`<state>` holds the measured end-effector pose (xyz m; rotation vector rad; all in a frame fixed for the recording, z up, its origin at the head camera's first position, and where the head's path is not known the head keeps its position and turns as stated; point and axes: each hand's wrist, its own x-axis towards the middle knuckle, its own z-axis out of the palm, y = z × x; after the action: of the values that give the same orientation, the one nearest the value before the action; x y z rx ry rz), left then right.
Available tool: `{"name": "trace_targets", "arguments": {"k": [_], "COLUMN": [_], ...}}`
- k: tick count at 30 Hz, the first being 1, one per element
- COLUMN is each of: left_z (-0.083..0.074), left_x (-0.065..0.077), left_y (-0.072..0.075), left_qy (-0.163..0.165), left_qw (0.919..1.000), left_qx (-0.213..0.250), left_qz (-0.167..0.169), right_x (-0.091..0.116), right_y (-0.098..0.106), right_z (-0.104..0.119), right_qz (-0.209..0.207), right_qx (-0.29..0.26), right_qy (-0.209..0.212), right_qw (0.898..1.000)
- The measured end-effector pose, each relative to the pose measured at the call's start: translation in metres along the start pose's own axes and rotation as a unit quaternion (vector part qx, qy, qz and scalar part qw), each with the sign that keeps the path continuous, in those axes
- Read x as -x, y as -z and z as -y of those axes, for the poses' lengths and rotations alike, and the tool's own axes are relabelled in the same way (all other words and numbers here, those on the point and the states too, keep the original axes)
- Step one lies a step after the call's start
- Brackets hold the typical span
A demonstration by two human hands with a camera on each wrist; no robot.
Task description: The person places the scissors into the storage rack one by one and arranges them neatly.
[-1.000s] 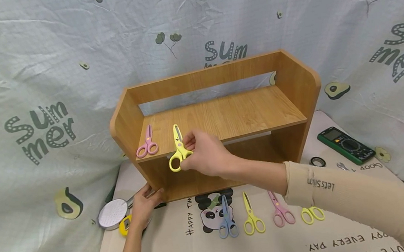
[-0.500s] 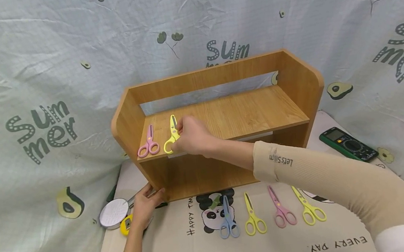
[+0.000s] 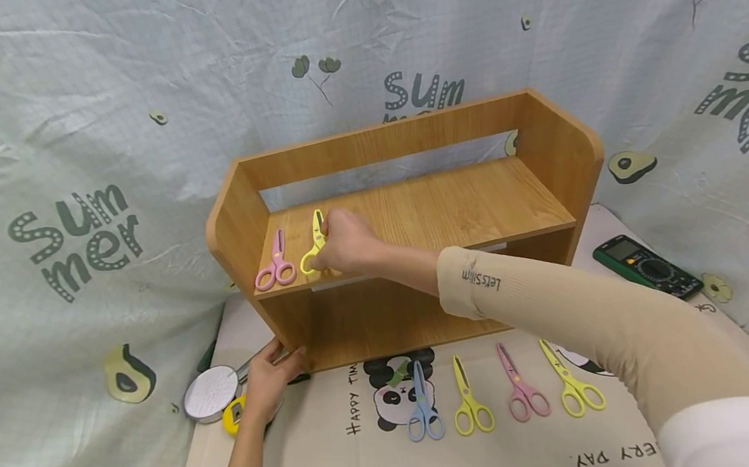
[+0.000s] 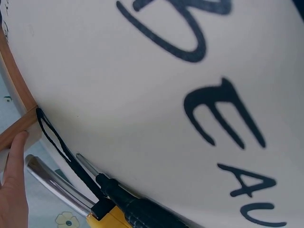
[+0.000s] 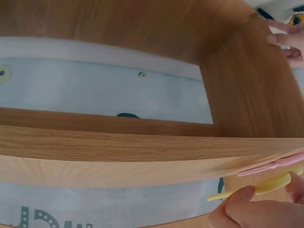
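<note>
My right hand (image 3: 349, 242) pinches yellow scissors (image 3: 317, 233) over the left part of the wooden shelf's (image 3: 440, 207) upper board, blades toward the back. Whether the scissors touch the board I cannot tell. Pink scissors (image 3: 278, 261) lie just left of them. In the right wrist view, my thumb and fingers hold the yellow scissors (image 5: 273, 184) beside the pink scissors (image 5: 275, 164). My left hand (image 3: 267, 382) grips the lower front edge of the shelf's left side panel. In the left wrist view, a finger of my left hand (image 4: 14, 185) lies against the wooden edge.
Blue scissors (image 3: 423, 407), yellow scissors (image 3: 469, 402), pink scissors (image 3: 521, 389) and more yellow scissors (image 3: 571, 384) lie in a row before the shelf. A multimeter (image 3: 648, 268) sits right. A white round object (image 3: 211, 394), yellow tape measure (image 3: 234, 416) and screwdriver (image 4: 130, 199) lie left.
My right hand has carried the yellow scissors up and back, from in front of the upper board to over it, next to the pink scissors. The left hand has stayed at the side panel.
</note>
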<state>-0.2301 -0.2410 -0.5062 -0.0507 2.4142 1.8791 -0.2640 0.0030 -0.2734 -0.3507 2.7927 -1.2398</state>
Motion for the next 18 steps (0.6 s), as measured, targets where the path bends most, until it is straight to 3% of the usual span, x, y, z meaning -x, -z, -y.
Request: {"name": "trace_targets", "arguments": {"k": [7,14,18], "left_z": [0.001,0.002,0.003], "left_x": [-0.001,-0.002,-0.002], "left_y": [-0.001,-0.001,-0.001], "left_qy": [-0.007,-0.007,-0.011], "left_qw": [1.0,1.0,0.9999], "left_qx": [-0.002,0.002,-0.005], "left_qz": [-0.003,-0.002,-0.008], "right_x": [-0.01,-0.017,-0.019], "right_y": [-0.007,-0.013,-0.014], "right_z": [-0.002,-0.007,-0.008], "right_qz": [-0.001,0.015,0.017], "right_qx": [0.015,0.063,0.056], "right_qy": [0.0,0.01,0.012], "right_qw": [1.0,0.998,0.998]}}
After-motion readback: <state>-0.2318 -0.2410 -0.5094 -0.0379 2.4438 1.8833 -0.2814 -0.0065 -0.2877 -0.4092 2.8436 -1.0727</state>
